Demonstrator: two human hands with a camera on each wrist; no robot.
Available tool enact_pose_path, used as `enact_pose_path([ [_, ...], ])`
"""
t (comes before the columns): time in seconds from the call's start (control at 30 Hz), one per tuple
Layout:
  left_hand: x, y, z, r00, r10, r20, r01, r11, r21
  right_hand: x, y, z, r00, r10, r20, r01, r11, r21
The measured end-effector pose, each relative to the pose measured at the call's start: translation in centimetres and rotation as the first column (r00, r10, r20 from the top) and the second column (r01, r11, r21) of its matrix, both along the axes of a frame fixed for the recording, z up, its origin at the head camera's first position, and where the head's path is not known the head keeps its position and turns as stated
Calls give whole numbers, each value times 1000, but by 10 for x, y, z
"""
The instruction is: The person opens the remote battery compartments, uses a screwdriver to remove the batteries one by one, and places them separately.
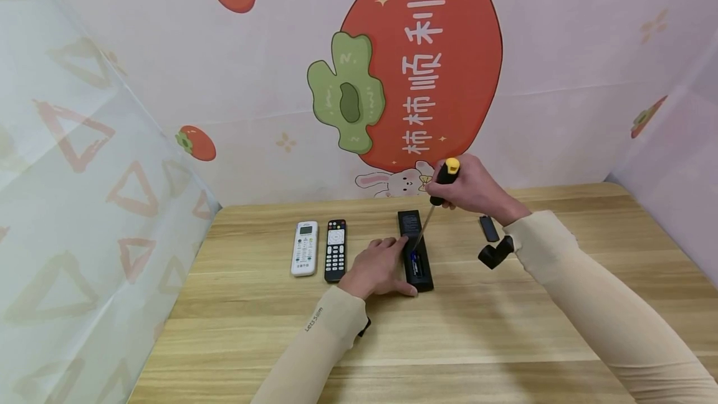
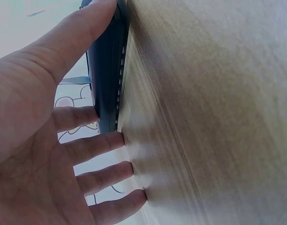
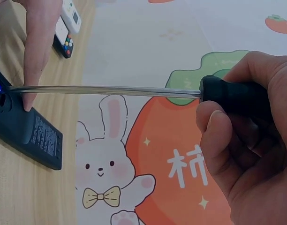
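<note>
My right hand (image 1: pixel 470 189) is wrapped tight around the black handle of a long screwdriver (image 1: pixel 447 178) with a yellow end and a thin, shiny metal rod. It leans, and its tip is at the far end of the open slot in a long black plastic remote (image 1: pixel 411 224). I can't tell if the tip touches the dark blue battery (image 1: pixel 416 265) inside. The remote lies on its front on the light brown wooden table (image 1: pixel 235 341). My left hand (image 1: pixel 381 267) isn't curled around it; the pointer finger is straight and presses on its back, and my thumb touches its near end. A small black plastic cover (image 1: pixel 488 228) lies to the right. On the left are a black remote with white buttons (image 1: pixel 335 254) and a white remote with a little screen (image 1: pixel 305 249).
</note>
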State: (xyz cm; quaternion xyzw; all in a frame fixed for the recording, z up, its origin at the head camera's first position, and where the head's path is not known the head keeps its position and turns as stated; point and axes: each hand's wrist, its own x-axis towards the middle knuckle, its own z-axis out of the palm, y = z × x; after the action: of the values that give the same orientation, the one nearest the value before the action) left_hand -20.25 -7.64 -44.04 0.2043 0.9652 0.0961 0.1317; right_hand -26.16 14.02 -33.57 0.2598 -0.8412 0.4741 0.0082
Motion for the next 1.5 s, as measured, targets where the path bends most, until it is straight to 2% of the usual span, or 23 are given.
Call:
enact_pose_path([
  [0.77, -1, -2, 2, 1000, -6, 6, 6, 1000, 4, -1, 2, 2, 999, 38, 19, -39, 999, 3],
  [1.5, 0, -1, 2, 1000, -8, 1, 8, 1000, -7, 1, 5, 3, 999, 36, 6, -36, 999, 14],
])
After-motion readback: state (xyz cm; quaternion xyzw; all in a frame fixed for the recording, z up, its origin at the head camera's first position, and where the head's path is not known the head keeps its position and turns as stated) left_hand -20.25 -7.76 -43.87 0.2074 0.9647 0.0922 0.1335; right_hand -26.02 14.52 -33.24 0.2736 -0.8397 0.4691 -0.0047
